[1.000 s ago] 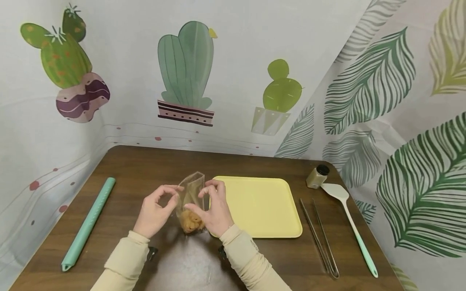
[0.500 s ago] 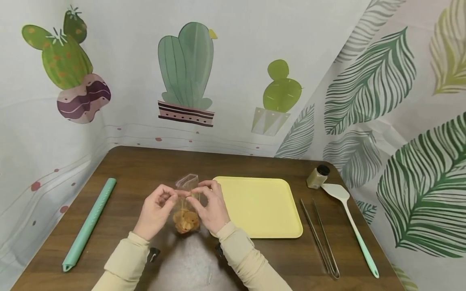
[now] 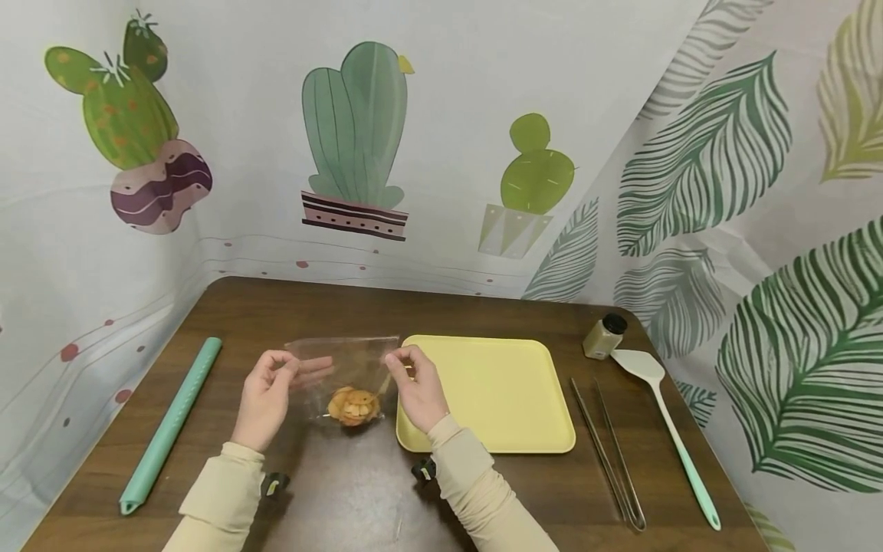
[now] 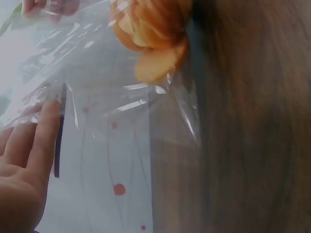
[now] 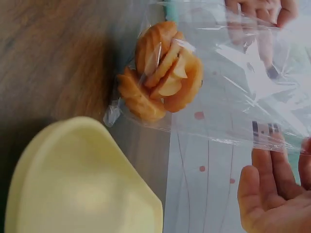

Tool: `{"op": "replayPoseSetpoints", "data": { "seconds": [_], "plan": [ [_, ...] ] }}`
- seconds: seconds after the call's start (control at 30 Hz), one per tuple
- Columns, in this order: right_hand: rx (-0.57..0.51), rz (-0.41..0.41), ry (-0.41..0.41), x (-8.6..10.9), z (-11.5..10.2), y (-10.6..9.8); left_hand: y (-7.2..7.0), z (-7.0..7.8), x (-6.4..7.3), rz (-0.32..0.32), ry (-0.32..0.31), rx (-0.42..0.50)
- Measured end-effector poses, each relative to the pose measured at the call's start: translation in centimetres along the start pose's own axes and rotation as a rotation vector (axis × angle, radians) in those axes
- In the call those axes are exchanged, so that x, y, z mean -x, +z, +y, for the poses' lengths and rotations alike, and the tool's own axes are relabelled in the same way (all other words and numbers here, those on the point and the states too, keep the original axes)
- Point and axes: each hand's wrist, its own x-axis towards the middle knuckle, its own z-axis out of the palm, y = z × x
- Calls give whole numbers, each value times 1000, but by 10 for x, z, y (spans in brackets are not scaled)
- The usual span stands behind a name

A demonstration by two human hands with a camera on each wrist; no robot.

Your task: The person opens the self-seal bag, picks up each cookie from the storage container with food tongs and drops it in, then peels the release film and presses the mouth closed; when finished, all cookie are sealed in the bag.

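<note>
A clear plastic bag [image 3: 359,359] is spread wide between both hands in the head view, over the middle of the table. Orange ridged food slices [image 3: 355,406] lie bunched in its bottom; the right wrist view shows the slices [image 5: 163,73] through the film. The left hand [image 3: 264,402] holds the bag's left side, thumb in front, with straight fingers seen through the film. At the upper right corner the right hand [image 3: 422,389] pinches the bag's edge between thumb and finger. In the left wrist view, the left fingers [image 4: 41,141] lie against the film.
A yellow tray [image 3: 486,395] lies right of the bag, beneath the right hand. Further right are metal tongs [image 3: 610,460], a white spatula with a green handle [image 3: 665,414] and a black-capped jar [image 3: 604,336]. A teal stick-shaped tube [image 3: 171,425] lies along the table's left side.
The hands have moved apart, the left one leftward and the right one slightly rightward. The bag, narrow and gathered before, is now stretched flat and wide between them.
</note>
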Motion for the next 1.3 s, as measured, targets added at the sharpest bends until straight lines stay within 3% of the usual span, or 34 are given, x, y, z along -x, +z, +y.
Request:
{"op": "replayPoseSetpoints", "data": {
  "seconds": [0.2,0.43,0.63,0.8,1.3],
  "plan": [
    [-79,-43,46,3,-24,-7,-12,-14,-1,-81,24,70],
    [-63,-25,50,-1,-19,-4,-11,-26,3,-24,-8,-31],
    [-86,-21,57,-3,-19,-4,-10,-26,3,21,-15,-32],
    [-37,-3,73,-4,-21,-5,-14,-25,3,-11,-17,-60],
    [-56,-19,64,-5,-16,-5,-14,-29,4,-65,49,-55]
  ]
}}
